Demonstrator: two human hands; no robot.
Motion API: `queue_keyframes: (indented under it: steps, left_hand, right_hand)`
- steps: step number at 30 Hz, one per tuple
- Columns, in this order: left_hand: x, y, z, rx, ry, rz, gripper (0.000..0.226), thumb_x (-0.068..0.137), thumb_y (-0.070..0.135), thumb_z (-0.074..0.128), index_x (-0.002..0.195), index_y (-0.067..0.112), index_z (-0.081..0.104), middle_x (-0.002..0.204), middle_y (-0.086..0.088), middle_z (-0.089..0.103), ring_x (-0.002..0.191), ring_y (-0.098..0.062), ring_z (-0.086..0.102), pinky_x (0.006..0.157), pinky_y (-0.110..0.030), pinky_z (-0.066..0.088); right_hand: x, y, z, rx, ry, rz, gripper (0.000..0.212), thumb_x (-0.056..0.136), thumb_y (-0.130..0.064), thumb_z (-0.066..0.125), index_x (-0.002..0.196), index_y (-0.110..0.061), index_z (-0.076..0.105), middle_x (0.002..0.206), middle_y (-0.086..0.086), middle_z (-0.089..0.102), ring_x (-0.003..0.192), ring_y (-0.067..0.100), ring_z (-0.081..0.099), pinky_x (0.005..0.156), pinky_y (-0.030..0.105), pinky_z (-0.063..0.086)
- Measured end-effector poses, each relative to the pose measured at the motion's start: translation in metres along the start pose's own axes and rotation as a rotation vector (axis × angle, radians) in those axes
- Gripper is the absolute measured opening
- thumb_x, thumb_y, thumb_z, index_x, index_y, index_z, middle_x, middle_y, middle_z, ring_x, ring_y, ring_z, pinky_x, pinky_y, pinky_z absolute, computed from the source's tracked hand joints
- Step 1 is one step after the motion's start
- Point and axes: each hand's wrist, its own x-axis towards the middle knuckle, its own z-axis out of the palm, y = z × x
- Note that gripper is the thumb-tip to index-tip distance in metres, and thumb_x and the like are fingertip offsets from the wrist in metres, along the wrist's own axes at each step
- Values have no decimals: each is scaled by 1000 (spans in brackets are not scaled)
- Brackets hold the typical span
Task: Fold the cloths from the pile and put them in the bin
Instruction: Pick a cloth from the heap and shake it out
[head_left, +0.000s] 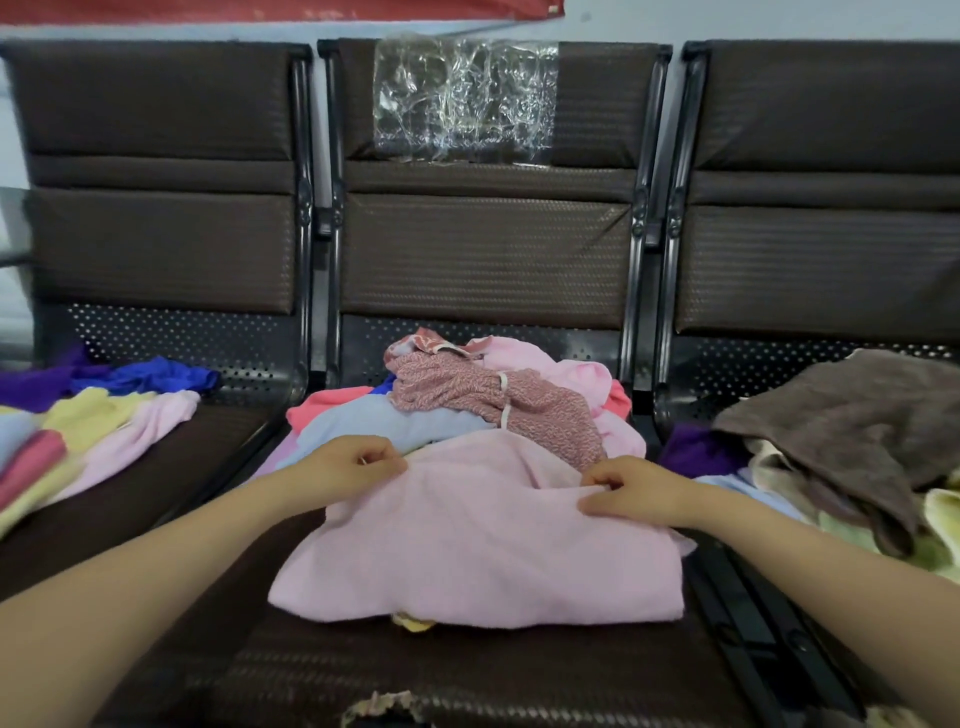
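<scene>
**Currently: mid-fold on pink cloth, no bin in frame**

Pink cloth (478, 530) lies centre frame on the middle seat (311, 665), soft terry-looking fabric, roughly rectangular, near edge doubled over. Left hand (358, 462) pinches its far left corner, right hand (623, 493) pinches the far right corner; hands well apart, each clamped on fabric. Likely holding the far edge taut to square it for the next fold.

Pile (493, 395) sits just behind, touching the cloth: speckled reddish garment with white trim on top, pale blue, coral and pink under it. A yellow scrap pokes out beneath the cloth's near edge.

Left of frame: loose yellow, pink and blue cloths (130, 415) on the next seat. Right: brown towel (841, 431) over pale ones. Seats are dark woven-texture padding, perforated metal at the back.
</scene>
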Motion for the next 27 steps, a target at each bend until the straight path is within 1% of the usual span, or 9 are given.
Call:
queue_keyframes:
  steps: [4, 7, 10, 12, 15, 17, 21, 24, 27]
  left_hand:
    - [-16, -4, -14, -56, -191, -53, 28, 70, 49, 71, 79, 22, 74, 84, 3, 69, 79, -2, 57, 78, -22, 45]
    - [-24, -5, -17, 49, -321, -97, 9, 84, 34, 69, 84, 27, 74, 79, 15, 65, 74, 4, 55, 73, -15, 43]
    - [-28, -8, -20, 165, -322, -103, 8, 88, 29, 66, 85, 25, 72, 71, 16, 55, 61, 5, 46, 63, -13, 38]
    - [-32, -6, -23, 164, -262, -113, 11, 86, 29, 68, 83, 20, 74, 74, 7, 60, 63, 1, 46, 62, -15, 37]
    - [-37, -5, -31, 108, -112, -131, 16, 85, 28, 70, 85, 14, 76, 89, -8, 69, 75, -12, 57, 72, -25, 44]
    - [-42, 1, -35, 31, -6, -125, 15, 84, 30, 70, 81, 17, 77, 85, -2, 71, 78, -14, 62, 73, -29, 48]
    - [-44, 22, -39, -75, 242, -67, 13, 85, 27, 70, 77, 18, 76, 70, 12, 68, 74, -7, 59, 67, -19, 44]
    - [-44, 49, -51, -76, 399, 32, 7, 87, 24, 67, 89, 22, 74, 83, 14, 71, 85, -4, 61, 68, -14, 46]
    - [-51, 78, -70, -75, 603, 159, 9, 87, 18, 67, 90, 23, 73, 81, 16, 70, 79, 0, 59, 64, -7, 42]
  right_hand:
    - [-4, 7, -4, 35, -42, 57, 28, 89, -23, 65, 63, -26, 56, 58, -24, 52, 60, -7, 44, 61, 15, 35]
    - [-6, 11, -8, 29, 38, 54, 30, 89, -23, 64, 61, -19, 56, 57, -14, 49, 57, 1, 43, 58, 22, 35]
    - [-7, 10, -18, 19, 217, 23, 33, 90, -23, 63, 65, -3, 55, 60, -3, 45, 58, 8, 40, 56, 25, 32]
    - [-9, 8, -26, 35, 314, -4, 36, 88, -25, 62, 69, 4, 56, 63, 2, 45, 60, 11, 39, 58, 31, 31]
    - [-15, 6, -32, 77, 378, 17, 32, 88, -18, 62, 71, 9, 56, 63, 5, 43, 58, 12, 36, 57, 32, 27]
    - [-19, 6, -31, 94, 369, 53, 32, 88, -13, 62, 67, 10, 52, 62, 5, 39, 56, 12, 32, 56, 31, 24]
    - [-21, -1, -37, 141, 404, 103, 32, 89, -15, 61, 64, 3, 53, 61, 7, 38, 56, 14, 32, 56, 31, 23]
    - [-23, -24, -56, 301, 590, 58, 30, 89, -14, 60, 68, 7, 57, 63, 8, 43, 60, 15, 37, 58, 31, 27]
    - [-33, -54, -80, 493, 819, -28, 22, 90, -12, 59, 73, 3, 61, 63, 4, 45, 56, 7, 37, 57, 29, 30]
